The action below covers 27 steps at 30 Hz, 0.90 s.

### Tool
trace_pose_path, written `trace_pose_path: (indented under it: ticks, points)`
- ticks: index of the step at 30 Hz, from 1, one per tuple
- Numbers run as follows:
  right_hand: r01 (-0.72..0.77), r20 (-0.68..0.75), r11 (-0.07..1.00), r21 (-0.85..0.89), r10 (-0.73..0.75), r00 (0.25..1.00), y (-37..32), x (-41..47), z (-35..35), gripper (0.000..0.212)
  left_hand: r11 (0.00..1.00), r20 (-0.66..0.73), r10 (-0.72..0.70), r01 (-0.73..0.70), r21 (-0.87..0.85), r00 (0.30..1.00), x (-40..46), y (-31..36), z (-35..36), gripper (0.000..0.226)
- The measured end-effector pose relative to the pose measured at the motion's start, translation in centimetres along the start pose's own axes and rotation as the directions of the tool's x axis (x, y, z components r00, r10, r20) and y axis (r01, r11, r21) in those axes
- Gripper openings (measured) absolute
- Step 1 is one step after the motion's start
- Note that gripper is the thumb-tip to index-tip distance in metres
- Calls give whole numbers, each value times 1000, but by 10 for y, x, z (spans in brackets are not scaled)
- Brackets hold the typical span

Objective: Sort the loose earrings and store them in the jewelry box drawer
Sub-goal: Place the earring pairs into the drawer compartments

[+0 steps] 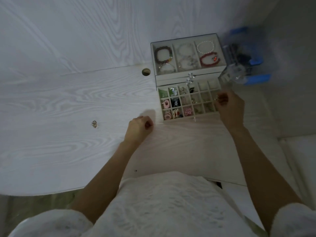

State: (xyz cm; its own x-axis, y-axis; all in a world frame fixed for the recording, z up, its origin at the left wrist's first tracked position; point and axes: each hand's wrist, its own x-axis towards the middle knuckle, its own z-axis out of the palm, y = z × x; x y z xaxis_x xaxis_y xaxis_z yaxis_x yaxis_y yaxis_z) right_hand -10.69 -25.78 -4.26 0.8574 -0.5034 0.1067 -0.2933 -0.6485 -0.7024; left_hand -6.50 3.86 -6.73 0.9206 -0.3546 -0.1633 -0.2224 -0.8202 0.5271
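Head view, near to far. My left hand (139, 126) rests on the table (51, 103) with its fingers loosely curled, holding nothing; I judge it parked there to stay out of the way. One loose earring (94, 124) lies on bare wood well to its left, with free surface all round for a pickup. My right hand (228, 106) hovers at the right edge of the pulled-out drawer (179, 119), fingertips drawn together; whether they pinch an earring, I cannot tell. Several near-left compartments are filled; those on the right look emptier. Behind, the jewelry box (188, 69) has bracelets (163, 55) on top. A clear organizer (239, 65) crowds its right side.
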Motion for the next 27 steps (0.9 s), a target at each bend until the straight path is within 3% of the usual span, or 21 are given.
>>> trace_pose_path:
  ticks: [9, 15, 19, 21, 24, 27]
  points:
    - [110, 97, 979, -172, -94, 991, 27, 32, 9, 24, 987, -166, 99, -117, -106, 981, 13, 20, -5, 9]
    - [59, -11, 998, 7, -59, 998, 34, 18, -3, 24, 940, -221, 257, -296, -168, 941, 38, 68, -10, 5]
    - [96, 33, 986, -133, -92, 995, 50, 3, 0, 29, 899, -132, 421, -432, -69, 897, 72, 106, 4, 8]
    - [50, 67, 991, -126, -42, 997, 53, -3, 2, 31, 882, -50, 470, -471, 2, 881, 93, 126, 14, 7]
    - [21, 31, 995, -102, -18, 999, 50, -9, 4, 32, 898, 59, 432, -435, 62, 900, 118, 148, 29, 12]
    - [26, 25, 996, -84, -24, 999, 47, -12, 4, 33, 883, 75, 431, -438, 167, 899, 132, 158, 42, 14]
